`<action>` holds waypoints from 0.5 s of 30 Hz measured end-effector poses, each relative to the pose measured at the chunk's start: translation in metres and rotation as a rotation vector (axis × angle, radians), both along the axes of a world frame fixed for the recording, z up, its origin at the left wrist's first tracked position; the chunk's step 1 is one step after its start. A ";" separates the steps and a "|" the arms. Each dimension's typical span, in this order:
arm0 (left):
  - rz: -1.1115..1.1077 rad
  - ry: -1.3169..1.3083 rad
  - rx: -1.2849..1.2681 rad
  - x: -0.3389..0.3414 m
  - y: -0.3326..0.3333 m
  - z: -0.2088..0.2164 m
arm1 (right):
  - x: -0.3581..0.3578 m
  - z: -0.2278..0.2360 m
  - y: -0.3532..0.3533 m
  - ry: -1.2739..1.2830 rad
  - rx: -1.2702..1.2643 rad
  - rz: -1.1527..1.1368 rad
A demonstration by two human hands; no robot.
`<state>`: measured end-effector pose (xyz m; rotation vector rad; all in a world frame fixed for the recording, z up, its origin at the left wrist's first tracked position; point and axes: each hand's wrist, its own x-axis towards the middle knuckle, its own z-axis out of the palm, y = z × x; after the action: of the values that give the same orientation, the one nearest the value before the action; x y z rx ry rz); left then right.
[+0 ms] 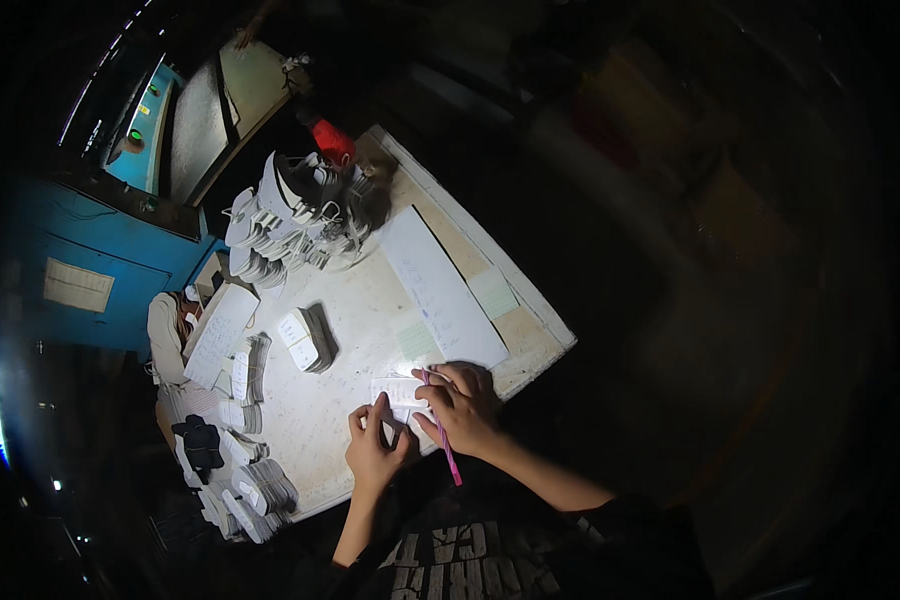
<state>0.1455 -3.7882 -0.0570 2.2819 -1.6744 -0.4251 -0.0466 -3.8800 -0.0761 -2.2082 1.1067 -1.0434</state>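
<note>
Pale, scuffed board is forming the top of the table [530,330], a slab with a raised rim catching harsh light. Near its front edge a small white slip [398,390] is lying flat, and both hands are working on it. The right hand [462,405] is curling closed around a thin pink pen [445,445], whose tip is resting at the slip's right end while its shaft is slanting back past the wrist. The left hand [375,450] is lying loose, gripping nothing, fingers spread and pressing down on the slip's near edge.

Just beyond the slip a long white sheet [440,285] is running diagonally across the board, with a pale green note [493,292] beside it. Left of centre a short stack [308,340] of flat, rounded pieces is sitting, white on top and dark at the edges. More such stacks are lining the left rim, and a taller pile [290,225] of grey and white curved pieces is heaping at the far corner, beside a red cone [333,140].
</note>
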 end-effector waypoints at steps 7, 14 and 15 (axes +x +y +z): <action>0.209 0.072 -0.064 -0.016 0.014 -0.012 | -0.113 0.017 -0.031 0.246 0.125 0.179; 0.356 0.103 -0.119 -0.032 0.029 -0.022 | -0.141 0.009 -0.059 0.229 0.048 0.420; 0.385 0.119 -0.099 -0.034 0.029 -0.021 | -0.138 0.017 -0.060 0.149 0.067 0.423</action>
<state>0.1112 -3.7590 -0.0779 2.3784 -1.1371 -0.3707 -0.1844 -3.9397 -0.0591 -2.3532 0.6720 -0.6616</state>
